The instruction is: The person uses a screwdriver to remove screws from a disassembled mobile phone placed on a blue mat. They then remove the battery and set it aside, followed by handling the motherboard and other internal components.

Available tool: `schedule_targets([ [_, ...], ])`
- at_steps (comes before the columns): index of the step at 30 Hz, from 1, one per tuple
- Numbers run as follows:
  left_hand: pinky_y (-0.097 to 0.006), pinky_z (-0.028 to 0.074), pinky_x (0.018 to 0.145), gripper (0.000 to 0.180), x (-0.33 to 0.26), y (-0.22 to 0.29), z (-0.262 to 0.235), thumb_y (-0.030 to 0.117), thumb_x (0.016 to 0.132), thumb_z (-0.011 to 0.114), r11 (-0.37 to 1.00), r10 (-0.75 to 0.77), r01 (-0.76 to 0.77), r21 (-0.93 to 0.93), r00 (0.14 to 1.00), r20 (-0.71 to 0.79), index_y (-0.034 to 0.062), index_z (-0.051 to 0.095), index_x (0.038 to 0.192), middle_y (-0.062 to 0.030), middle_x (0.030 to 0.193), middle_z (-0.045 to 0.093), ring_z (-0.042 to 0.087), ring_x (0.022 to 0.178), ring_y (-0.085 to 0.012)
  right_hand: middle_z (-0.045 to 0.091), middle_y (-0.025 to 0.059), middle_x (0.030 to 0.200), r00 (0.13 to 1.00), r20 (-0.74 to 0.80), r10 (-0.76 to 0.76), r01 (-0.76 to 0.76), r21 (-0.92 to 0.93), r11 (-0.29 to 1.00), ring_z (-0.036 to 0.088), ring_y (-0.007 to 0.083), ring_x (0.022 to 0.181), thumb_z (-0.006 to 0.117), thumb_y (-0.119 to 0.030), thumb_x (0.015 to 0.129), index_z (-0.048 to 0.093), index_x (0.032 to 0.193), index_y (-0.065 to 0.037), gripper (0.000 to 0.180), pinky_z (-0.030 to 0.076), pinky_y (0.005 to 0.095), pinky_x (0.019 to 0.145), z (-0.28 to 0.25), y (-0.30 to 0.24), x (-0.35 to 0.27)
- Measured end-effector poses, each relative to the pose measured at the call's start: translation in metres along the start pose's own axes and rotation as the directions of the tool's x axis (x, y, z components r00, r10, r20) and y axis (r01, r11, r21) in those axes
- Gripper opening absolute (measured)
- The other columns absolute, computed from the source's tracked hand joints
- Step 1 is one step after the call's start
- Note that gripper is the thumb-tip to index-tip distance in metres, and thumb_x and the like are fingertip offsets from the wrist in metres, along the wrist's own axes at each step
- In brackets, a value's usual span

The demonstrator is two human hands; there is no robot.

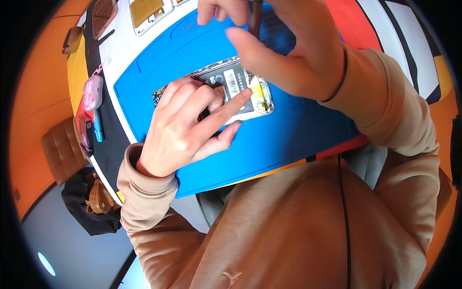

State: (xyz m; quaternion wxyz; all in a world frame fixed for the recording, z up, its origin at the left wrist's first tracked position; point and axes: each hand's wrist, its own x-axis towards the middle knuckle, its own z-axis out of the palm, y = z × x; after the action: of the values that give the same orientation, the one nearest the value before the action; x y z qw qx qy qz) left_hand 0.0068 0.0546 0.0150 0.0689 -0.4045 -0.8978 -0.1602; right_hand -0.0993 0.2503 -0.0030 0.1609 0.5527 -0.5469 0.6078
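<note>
An opened smartphone [263, 107] lies on a blue work mat [260, 144], its inside facing up. A black battery [233, 83] fills its middle, and yellow tape [259, 90] shows at the right end. My left hand [185, 123] lies across the phone and holds it: the index finger reaches to the yellow tape, the thumb is at the near edge and the other fingers are curled. Above the phone's far right corner, my right hand [298, 53] is closed around a dark upright screwdriver [255, 21]. The tool's top is cut off by the frame's edge.
Another opened phone [149, 14] lies beyond the mat on the far left, near a brownish phone panel [105, 19]. A pink case [92, 92] and a blue pen-like item [98, 125] lie along the table's left side. A brown chair [65, 149] stands left.
</note>
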Motion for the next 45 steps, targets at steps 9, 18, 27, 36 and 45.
schedule_targets([
  [9, -0.037, 0.045, 0.08, 0.046, 0.003, 0.003, -0.002, 0.018, 0.072, 0.076, 0.999, -0.032, 0.033, -0.02, 0.999, 0.025, 0.011, 0.07, 0.117, -0.0031, 0.077, 0.048, 0.049, 0.075, -0.0221, 0.05, 0.0135, 0.082, 0.994, -0.04, 0.106, -0.111, -0.198, 0.974, 0.051, 0.0302, 0.068, 0.054, 0.008, 0.075, 0.043, 0.095, -0.002, 0.025, 0.041, 0.0354, 0.062, 0.003, -0.005, 0.0],
  [18, -0.036, 0.044, 0.081, 0.046, 0.004, 0.004, -0.003, 0.019, 0.072, 0.076, 0.998, -0.048, 0.049, -0.035, 0.998, 0.037, 0.0111, 0.07, 0.116, -0.0034, 0.08, 0.05, 0.05, 0.078, -0.0222, 0.051, 0.0141, 0.074, 0.935, -0.056, 0.351, -0.355, -0.091, 0.931, 0.053, 0.033, 0.066, 0.054, 0.005, 0.077, 0.044, 0.096, -0.003, 0.023, 0.043, 0.0372, 0.061, 0.0, -0.008, -0.007],
  [27, -0.036, 0.044, 0.082, 0.046, 0.004, 0.003, -0.003, 0.019, 0.072, 0.076, 0.999, -0.031, 0.032, -0.018, 0.998, 0.046, 0.0103, 0.07, 0.117, -0.0032, 0.08, 0.049, 0.051, 0.079, -0.0218, 0.052, 0.0143, 0.074, 0.956, -0.141, 0.258, -0.283, -0.194, 0.939, 0.055, 0.0311, 0.065, 0.054, 0.004, 0.079, 0.045, 0.095, -0.004, 0.02, 0.042, 0.0379, 0.059, 0.006, 0.004, -0.009],
  [36, -0.036, 0.043, 0.082, 0.051, 0.007, 0.008, -0.003, 0.021, 0.073, 0.076, 0.999, -0.035, 0.034, 0.014, 0.998, 0.052, 0.0101, 0.067, 0.123, -0.0043, 0.079, 0.047, 0.048, 0.076, -0.0219, 0.048, 0.0057, 0.072, 0.895, -0.086, 0.438, -0.435, 0.052, 0.899, 0.046, 0.0117, 0.064, 0.047, 0.001, 0.086, 0.046, 0.097, -0.004, 0.012, 0.037, 0.0256, 0.06, -0.008, -0.014, -0.006],
  [45, -0.035, 0.041, 0.081, 0.048, 0.003, 0.002, -0.004, 0.023, 0.077, 0.074, 0.995, -0.04, 0.045, -0.094, 0.998, 0.049, 0.0084, 0.067, 0.122, -0.0049, 0.082, 0.051, 0.047, 0.076, -0.021, 0.058, 0.0044, 0.088, 0.711, -0.24, 0.661, -0.542, 0.411, 0.733, 0.047, 0.0057, 0.076, 0.052, -0.005, 0.089, 0.049, 0.095, -0.008, 0.007, 0.038, 0.0187, 0.068, -0.008, -0.003, -0.011],
])
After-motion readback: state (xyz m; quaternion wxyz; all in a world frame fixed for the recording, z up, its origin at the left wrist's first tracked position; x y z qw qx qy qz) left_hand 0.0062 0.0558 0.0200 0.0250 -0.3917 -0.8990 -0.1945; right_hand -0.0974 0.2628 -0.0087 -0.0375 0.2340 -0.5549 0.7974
